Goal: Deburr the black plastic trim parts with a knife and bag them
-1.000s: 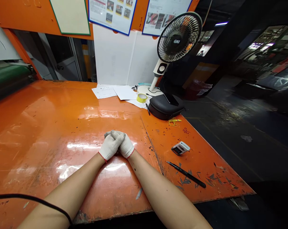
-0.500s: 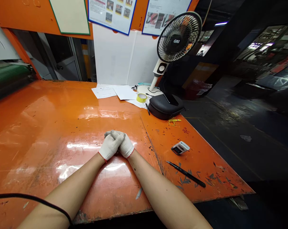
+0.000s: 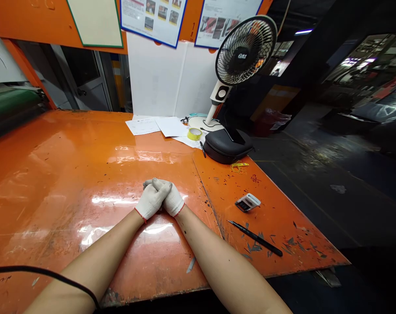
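A thin black cable (image 3: 53,274) crosses the near left edge of the orange surface (image 3: 70,174), passing by the left forearm; both bare forearms lie on the surface and meet near its middle. There the left hand (image 3: 150,201) and the right hand (image 3: 171,198), each in a white knit glove with a red cuff edge, are clasped one over the other; the fingers are curled shut around each other and hold nothing else, and the hands rest on the glossy surface. A small grey sliver (image 3: 191,264) lies near the right forearm. To the right, past a seam in the surface, a slim black tool (image 3: 255,238) lies flat among dark scraps; just beyond it sits a small white device (image 3: 247,203), well apart from the hands. Farther back lies a little yellow piece (image 3: 239,166); behind it is a black zipped case (image 3: 227,148), closed, so its contents cannot be seen. Beside the case, to the left, a black pen (image 3: 203,149) lies next to a roll of yellow tape (image 3: 194,134), which rests on loose white papers (image 3: 158,126). A table fan (image 3: 243,50) stands at the far right corner, its base by the papers; printed notices (image 3: 152,17) hang on the orange wall behind, and a green roller (image 3: 11,104) sits at the far left.
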The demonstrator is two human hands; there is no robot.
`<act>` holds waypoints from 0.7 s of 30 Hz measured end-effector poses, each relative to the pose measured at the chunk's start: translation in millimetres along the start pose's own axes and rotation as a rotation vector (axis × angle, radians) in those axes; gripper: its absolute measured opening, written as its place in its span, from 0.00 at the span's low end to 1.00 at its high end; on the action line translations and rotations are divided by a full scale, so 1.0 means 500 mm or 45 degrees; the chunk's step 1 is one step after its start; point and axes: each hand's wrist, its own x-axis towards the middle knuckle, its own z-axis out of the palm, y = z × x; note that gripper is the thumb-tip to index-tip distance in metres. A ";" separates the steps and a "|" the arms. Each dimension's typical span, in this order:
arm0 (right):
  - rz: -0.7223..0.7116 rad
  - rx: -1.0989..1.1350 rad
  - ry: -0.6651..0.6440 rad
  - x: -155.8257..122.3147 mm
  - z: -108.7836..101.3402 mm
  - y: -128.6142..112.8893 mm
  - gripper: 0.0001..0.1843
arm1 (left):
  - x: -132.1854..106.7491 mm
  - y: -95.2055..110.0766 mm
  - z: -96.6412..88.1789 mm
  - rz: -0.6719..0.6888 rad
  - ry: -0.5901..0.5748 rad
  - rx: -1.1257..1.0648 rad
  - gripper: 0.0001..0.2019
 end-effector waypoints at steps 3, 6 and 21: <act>-0.002 -0.010 0.001 0.000 -0.002 0.001 0.35 | -0.001 0.002 0.001 -0.021 -0.004 0.003 0.26; 0.008 -0.009 -0.002 0.001 -0.003 0.005 0.34 | -0.001 0.002 0.002 -0.016 -0.003 -0.017 0.25; 0.127 -0.044 -0.040 -0.007 -0.003 -0.007 0.35 | -0.011 0.038 -0.001 -0.137 -0.022 -0.063 0.22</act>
